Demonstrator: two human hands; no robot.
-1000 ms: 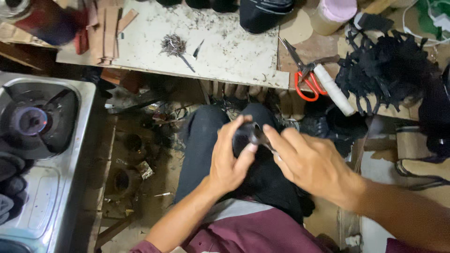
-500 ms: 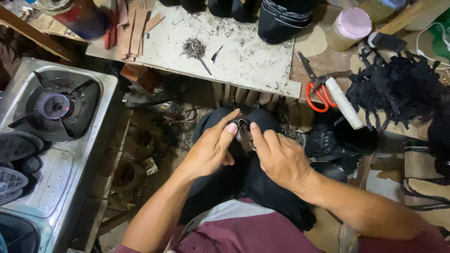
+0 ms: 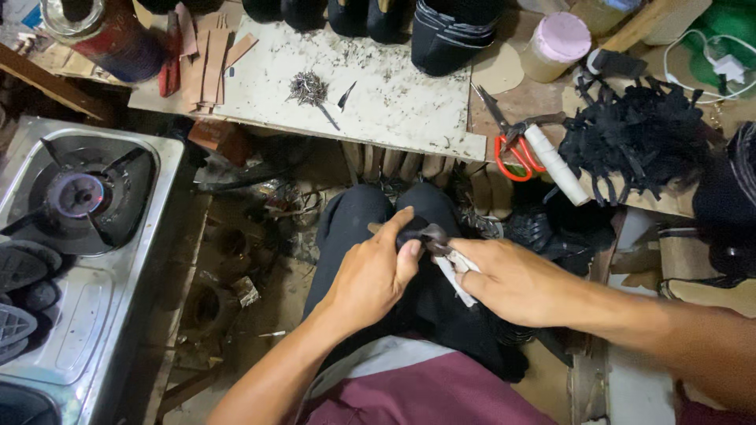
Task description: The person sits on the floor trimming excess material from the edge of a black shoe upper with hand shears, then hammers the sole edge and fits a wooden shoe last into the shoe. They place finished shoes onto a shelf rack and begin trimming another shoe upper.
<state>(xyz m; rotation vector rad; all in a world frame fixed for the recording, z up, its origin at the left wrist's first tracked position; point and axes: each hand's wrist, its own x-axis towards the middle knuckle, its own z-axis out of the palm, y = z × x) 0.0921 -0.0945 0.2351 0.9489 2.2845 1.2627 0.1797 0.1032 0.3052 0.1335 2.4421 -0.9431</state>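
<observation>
My hands have come down a bit on my lap since a moment ago, and my view has swung to the right, so the stove now looks closer to the edge. My fingers have moved from lying flat over the dark piece to pinching it, so I think I am now working on its edge.

At nine o'clock I see one gas stove [image 3: 79, 236] with one burner. At eleven o'clock stands one round tin [image 3: 106, 35]. Beside it lie a few brown strips [image 3: 209, 63]; I cannot count them well. At twelve o'clock, on the white board [image 3: 394, 94], sits one small heap of nails [image 3: 307, 86].

In the middle, my left hand [image 3: 370, 275] is shut on one small dark piece [image 3: 417, 232], thumb and fingers squeezing it. My right hand [image 3: 512, 279] touches it from the three o'clock side and grips one white strip [image 3: 457, 275]. The two hands are close together, right over my knees.

At one o'clock I count one pair of red scissors [image 3: 516, 145], one white tube [image 3: 555, 164] and one jar with a pink lid [image 3: 557, 43]. At two o'clock lies one big pile of black straps [image 3: 646, 138].
</observation>
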